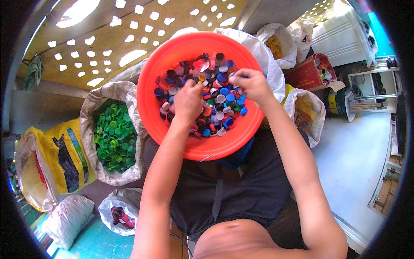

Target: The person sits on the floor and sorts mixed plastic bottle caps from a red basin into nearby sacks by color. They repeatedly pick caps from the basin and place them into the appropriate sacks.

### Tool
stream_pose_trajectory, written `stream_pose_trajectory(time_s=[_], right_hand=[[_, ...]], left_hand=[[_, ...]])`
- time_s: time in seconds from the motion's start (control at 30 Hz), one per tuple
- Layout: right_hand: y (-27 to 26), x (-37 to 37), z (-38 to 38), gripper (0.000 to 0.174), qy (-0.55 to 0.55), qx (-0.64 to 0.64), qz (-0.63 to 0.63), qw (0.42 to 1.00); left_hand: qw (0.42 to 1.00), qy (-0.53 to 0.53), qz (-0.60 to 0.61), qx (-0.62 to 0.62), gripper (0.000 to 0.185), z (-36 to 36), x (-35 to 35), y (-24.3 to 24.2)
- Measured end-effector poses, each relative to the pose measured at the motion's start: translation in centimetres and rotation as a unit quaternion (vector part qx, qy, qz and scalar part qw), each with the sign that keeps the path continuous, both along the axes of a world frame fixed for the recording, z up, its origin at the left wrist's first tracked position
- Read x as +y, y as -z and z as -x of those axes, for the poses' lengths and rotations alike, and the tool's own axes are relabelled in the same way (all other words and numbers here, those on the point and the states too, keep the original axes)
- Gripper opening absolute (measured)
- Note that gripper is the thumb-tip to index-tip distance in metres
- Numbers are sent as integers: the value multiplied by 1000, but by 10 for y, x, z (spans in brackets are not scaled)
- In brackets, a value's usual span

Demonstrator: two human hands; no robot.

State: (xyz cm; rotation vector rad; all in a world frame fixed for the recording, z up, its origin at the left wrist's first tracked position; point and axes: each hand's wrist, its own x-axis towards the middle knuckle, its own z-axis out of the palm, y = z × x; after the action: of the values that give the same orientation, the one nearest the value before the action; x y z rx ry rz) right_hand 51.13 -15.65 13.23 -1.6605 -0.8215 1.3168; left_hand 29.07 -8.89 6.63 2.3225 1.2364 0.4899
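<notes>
A round orange-red plastic basin (200, 152) rests on my lap. It holds many loose plastic bottle caps (221, 98) in blue, black, white, red and other colors. My left hand (189, 102) is over the middle of the caps with its fingers curled down; its fingertips are hidden, so I cannot tell whether it holds one. Over the right side of the heap, my right hand (250, 84) pinches thumb to fingers, and a bit of blue cap shows between them. A crumpled pink-and-clear plastic piece (201, 65) lies on the far part of the heap.
Left of the basin stands a woven sack (86, 103) of green caps (115, 136), beside a yellow sack (61, 155). Smaller white bags (69, 217) lie nearer. At right are a sack with yellow contents (274, 47), a red box (304, 73) and an open sack (312, 113).
</notes>
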Motion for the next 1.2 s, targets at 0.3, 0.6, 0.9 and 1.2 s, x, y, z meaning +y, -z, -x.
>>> stream_pose_trajectory(time_s=[0.3, 0.6, 0.9, 1.2], right_hand=[[52, 11, 25, 32, -210, -532, 42, 819], [39, 9, 6, 28, -160, -453, 39, 876], [52, 7, 32, 32, -167, -489, 161, 841], [64, 14, 13, 28, -139, -425, 120, 887]], left_hand=[[994, 66, 14, 89, 29, -6, -7, 19], [987, 2, 65, -145, 22, 0, 4, 5], [993, 12, 57, -107, 26, -29, 11, -26], [992, 37, 67, 102, 27, -78, 39, -3]])
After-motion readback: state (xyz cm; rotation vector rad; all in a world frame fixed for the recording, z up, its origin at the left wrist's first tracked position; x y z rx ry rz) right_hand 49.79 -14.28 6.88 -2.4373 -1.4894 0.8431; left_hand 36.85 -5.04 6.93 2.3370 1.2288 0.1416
